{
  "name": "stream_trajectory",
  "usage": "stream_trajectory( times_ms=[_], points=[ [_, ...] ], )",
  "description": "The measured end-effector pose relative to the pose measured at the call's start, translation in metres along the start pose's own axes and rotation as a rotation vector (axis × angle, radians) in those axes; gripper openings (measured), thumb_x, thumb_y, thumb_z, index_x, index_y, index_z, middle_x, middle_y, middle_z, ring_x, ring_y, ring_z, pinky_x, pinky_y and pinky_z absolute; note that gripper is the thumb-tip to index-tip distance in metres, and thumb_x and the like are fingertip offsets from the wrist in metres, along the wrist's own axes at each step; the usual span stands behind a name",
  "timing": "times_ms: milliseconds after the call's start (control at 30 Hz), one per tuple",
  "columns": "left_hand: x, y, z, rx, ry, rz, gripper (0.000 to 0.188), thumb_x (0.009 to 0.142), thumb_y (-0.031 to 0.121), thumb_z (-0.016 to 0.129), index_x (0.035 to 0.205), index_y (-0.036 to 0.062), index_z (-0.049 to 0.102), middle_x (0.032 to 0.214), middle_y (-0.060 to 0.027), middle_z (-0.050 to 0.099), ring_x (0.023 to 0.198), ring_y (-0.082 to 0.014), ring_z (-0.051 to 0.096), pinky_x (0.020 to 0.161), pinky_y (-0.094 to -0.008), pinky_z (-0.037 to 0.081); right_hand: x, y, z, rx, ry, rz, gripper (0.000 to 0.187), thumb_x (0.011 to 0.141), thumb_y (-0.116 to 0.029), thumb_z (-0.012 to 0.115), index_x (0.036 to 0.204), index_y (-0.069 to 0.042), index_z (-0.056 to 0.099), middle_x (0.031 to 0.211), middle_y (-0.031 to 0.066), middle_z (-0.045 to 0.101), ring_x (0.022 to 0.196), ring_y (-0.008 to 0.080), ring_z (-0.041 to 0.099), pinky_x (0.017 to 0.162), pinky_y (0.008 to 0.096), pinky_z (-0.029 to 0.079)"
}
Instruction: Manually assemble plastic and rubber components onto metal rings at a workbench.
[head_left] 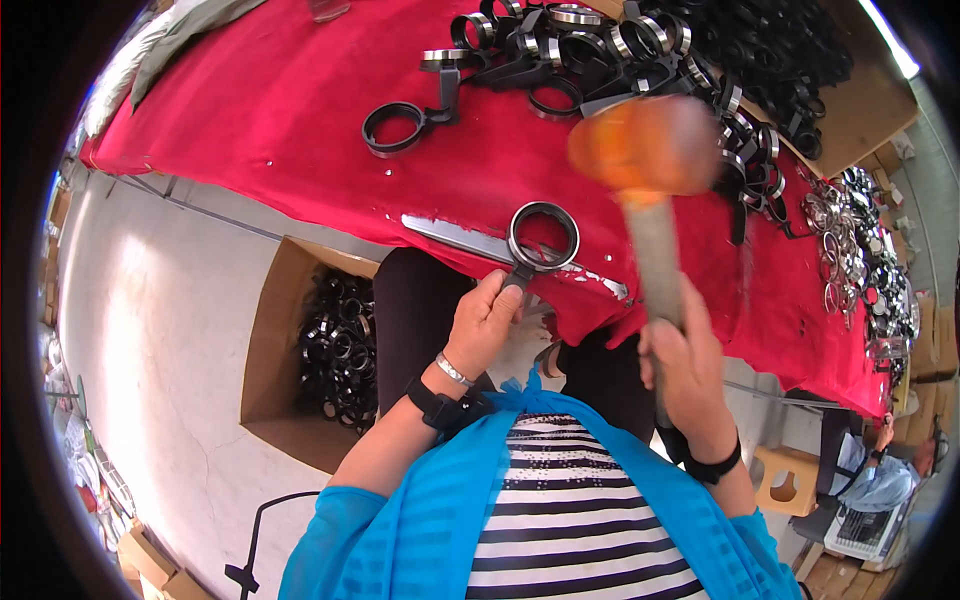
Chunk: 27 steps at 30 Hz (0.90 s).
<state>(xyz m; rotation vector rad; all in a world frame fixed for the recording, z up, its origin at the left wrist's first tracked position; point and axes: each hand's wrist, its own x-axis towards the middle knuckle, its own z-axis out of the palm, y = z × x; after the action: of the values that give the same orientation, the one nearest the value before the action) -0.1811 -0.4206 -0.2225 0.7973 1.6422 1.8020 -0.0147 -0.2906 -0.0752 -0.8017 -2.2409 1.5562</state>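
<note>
Close to the near edge of the red-covered table, my left hand [480, 325] pinches the short stem of a black ring-shaped part [519, 263]. The ring end is tilted up, rests by a flat metal bar [455, 238], and shows a silvery band around its rim. On the right, my right hand [688, 372] is wrapped around the grey handle of an orange-headed mallet [645, 148]. The mallet is raised over the table, its head smeared by motion and apart from the ring. A similar ring part [393, 128] lies farther off, to the left.
Heaped ring parts [585, 50] cover the table's far side, beside a cardboard box [870, 110] of black pieces. Shiny metal rings [845, 240] lie at the right. An open carton [270, 360] of ring parts stands on the floor, left. Another person [875, 480] sits at far right.
</note>
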Motion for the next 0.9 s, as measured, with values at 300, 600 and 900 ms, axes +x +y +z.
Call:
stream_trajectory(
  times_ms=[300,600,900],
  points=[
    [0.001,-0.002,-0.004,0.005,0.018,0.016,0.028,0.097,0.028,0.046,0.081,0.0054,0.048,0.064,-0.0002,0.052,0.048,-0.0031,0.042,0.043,-0.0186,0.032,0.027,-0.017,-0.003,0.048,-0.110,0.115,0.051,0.092,-0.030,0.049,0.135,-0.003,0.039,0.070,0.0024,0.052,0.052,0.0068,0.049,0.046,0.0209,0.040],
    [0.004,-0.008,-0.001,0.041,0.074,0.089,0.024,0.096,0.024,0.046,0.080,0.0057,0.047,0.063,0.0003,0.050,0.045,-0.0025,0.041,0.041,-0.0188,0.032,0.043,-0.017,-0.002,-0.083,-0.245,0.209,0.048,0.092,-0.025,0.048,0.136,-0.007,0.039,0.068,0.0035,0.051,0.053,0.0067,0.049,0.048,0.0207,0.040],
    [0.003,-0.013,0.001,-0.015,0.018,0.049,0.027,0.097,0.027,0.046,0.080,0.0067,0.046,0.061,0.0016,0.048,0.041,-0.0020,0.039,0.038,-0.0182,0.030,0.029,0.004,0.013,-0.085,-0.236,0.118,0.050,0.093,-0.025,0.050,0.136,-0.005,0.037,0.067,0.0045,0.053,0.053,0.0087,0.049,0.049,0.0241,0.041]
  ],
)
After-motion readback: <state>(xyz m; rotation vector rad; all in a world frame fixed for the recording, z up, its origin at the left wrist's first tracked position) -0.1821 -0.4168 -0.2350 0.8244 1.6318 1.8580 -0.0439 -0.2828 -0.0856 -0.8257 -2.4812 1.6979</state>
